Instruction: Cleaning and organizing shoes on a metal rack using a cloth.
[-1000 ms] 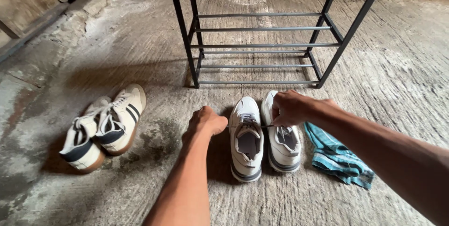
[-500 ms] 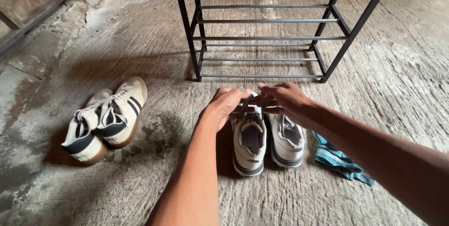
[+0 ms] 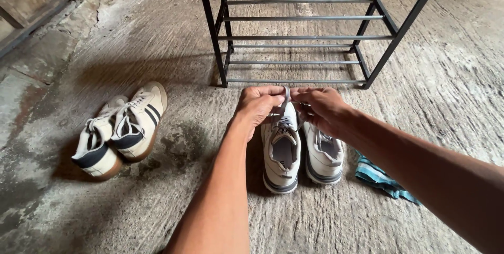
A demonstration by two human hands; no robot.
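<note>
While a second ago the hands sat apart, the left hand [image 3: 258,106] and right hand [image 3: 321,108] now meet above the left shoe [image 3: 281,149] of the white pair, fingers pinching its laces. That suggests lace work has begun. This shoe lies on the concrete floor [image 3: 173,33], just in front of the black rack [image 3: 299,37], touching its mate [image 3: 324,155]. Left of the rack, well apart, lies a second pair [image 3: 122,128]; a teal cloth [image 3: 382,179] lies just right of the mate. Open floor surrounds them.
</note>
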